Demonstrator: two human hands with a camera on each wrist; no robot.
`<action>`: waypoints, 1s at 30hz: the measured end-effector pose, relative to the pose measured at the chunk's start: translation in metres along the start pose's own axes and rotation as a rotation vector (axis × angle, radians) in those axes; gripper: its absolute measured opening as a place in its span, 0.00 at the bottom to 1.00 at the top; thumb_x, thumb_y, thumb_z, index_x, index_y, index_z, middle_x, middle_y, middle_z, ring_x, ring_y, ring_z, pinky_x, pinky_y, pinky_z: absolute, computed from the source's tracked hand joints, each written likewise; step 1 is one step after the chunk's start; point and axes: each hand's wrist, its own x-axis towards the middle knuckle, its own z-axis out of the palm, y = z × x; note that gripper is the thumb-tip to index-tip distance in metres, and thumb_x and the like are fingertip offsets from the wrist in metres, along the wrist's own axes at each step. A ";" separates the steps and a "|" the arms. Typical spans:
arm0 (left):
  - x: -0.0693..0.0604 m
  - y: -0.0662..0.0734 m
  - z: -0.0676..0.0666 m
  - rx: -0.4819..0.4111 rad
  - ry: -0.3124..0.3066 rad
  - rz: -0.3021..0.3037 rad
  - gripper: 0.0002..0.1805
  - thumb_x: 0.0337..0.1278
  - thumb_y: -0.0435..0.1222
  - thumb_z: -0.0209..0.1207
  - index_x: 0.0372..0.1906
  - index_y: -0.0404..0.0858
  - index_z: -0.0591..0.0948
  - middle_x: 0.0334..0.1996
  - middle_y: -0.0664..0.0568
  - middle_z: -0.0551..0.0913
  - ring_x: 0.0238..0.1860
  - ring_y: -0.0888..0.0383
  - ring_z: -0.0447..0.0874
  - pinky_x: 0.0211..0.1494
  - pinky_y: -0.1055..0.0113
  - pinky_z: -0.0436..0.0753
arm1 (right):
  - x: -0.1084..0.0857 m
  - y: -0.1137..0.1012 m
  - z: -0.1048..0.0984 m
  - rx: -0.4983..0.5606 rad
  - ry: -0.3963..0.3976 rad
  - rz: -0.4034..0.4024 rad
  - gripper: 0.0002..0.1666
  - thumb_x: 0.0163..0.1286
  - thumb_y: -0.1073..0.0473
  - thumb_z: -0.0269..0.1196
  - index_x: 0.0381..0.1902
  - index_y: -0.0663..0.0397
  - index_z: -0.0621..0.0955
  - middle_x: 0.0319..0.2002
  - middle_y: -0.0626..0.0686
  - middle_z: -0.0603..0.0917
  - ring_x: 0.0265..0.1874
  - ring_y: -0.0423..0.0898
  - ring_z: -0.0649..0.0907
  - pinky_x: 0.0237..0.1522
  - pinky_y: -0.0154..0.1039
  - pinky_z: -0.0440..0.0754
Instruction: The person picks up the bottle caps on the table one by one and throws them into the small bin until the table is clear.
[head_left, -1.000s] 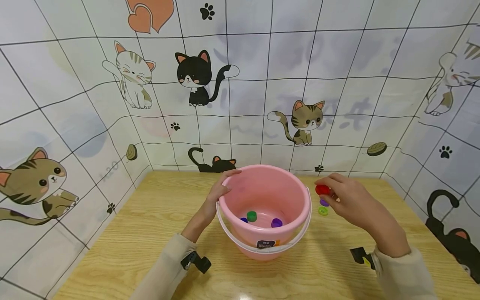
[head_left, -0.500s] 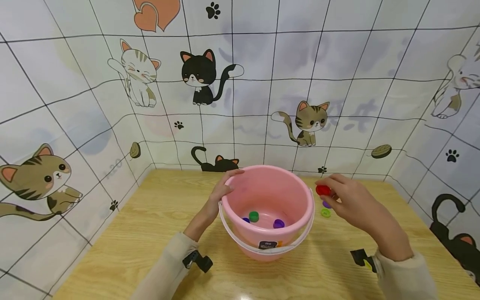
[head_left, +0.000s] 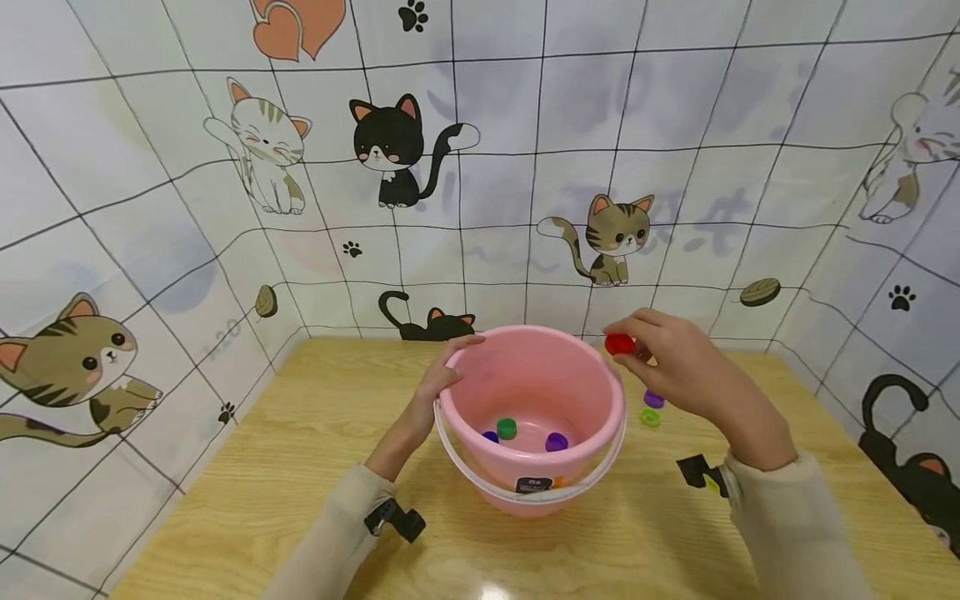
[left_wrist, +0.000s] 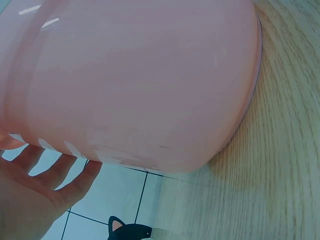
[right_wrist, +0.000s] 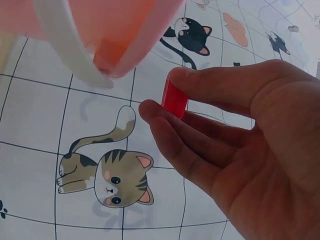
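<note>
A pink bucket stands on the wooden table. My left hand grips its left rim; in the left wrist view the fingers lie against the outer wall. Between thumb and fingertips my right hand pinches a red bottle cap, held just off the bucket's right rim. The right wrist view shows the red cap edge-on. Inside the bucket lie a green cap, a purple cap and a partly hidden blue cap.
Right of the bucket, a purple cap and a yellow-green cap lie on the table. The bucket's white handle hangs down at the front. A cat-patterned sheet rises behind and at both sides.
My right hand has moved up and left with the red cap, from above the loose caps to beside the bucket's rim. The left hand stays on the bucket.
</note>
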 end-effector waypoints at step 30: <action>0.000 0.000 -0.002 0.003 -0.005 0.008 0.31 0.68 0.43 0.42 0.76 0.48 0.67 0.73 0.45 0.68 0.62 0.35 0.76 0.56 0.49 0.86 | 0.094 -0.018 -0.005 0.082 -0.276 -0.047 0.14 0.68 0.63 0.68 0.51 0.56 0.86 0.44 0.54 0.88 0.38 0.47 0.86 0.42 0.45 0.88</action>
